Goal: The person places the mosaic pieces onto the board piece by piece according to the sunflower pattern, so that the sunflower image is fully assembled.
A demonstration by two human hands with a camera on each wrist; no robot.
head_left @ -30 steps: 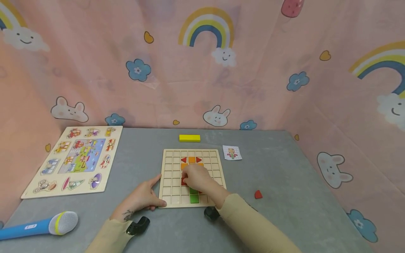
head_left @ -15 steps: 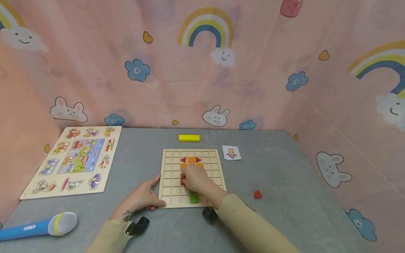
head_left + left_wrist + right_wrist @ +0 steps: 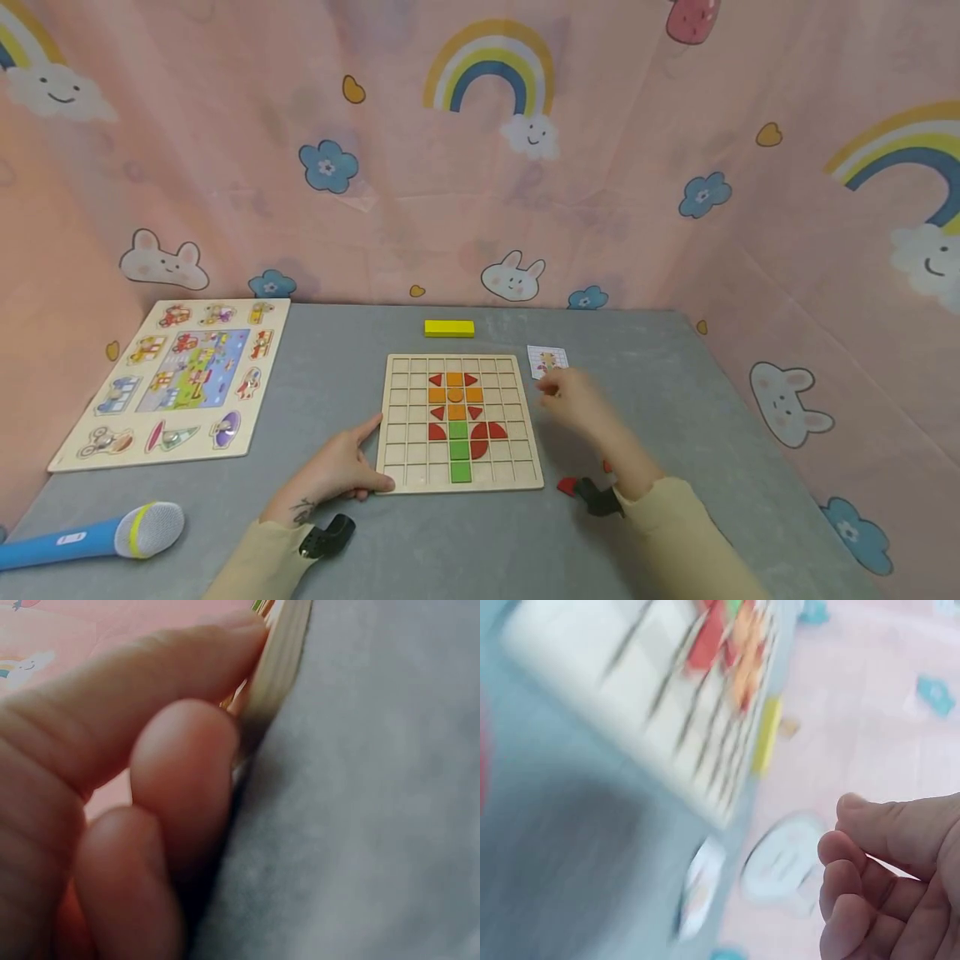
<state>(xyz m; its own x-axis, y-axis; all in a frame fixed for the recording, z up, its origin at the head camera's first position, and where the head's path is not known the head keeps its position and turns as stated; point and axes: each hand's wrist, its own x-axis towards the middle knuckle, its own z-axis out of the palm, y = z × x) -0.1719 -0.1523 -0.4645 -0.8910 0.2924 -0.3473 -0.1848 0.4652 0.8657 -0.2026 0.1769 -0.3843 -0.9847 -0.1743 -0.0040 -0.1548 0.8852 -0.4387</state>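
A wooden grid board (image 3: 405, 457) bears a pattern of orange squares, an orange disc (image 3: 455, 395), red triangles, red quarter-round pieces (image 3: 478, 450) and a column of green squares (image 3: 459, 451). My left hand (image 3: 333, 467) rests at its near left corner, thumb and forefinger spread along the edge; the left wrist view shows the fingertips right at the board's side. Right of the board, over the table, my right hand (image 3: 583, 406) has loosely curled fingers and holds nothing. Its fingertips overlap the small pattern card (image 3: 543, 359) in the head view.
Two loose red pieces, one a red piece (image 3: 567, 486), lie right of the board, partly hidden by the right wrist and its camera. A yellow bar (image 3: 449, 329) lies behind the board. A picture puzzle (image 3: 127, 433) and a blue microphone (image 3: 82, 537) stand left.
My right hand has left the red quarter-round piece left of the green column and moved right, off the board, uncovering the pattern. The left hand stays at the corner.
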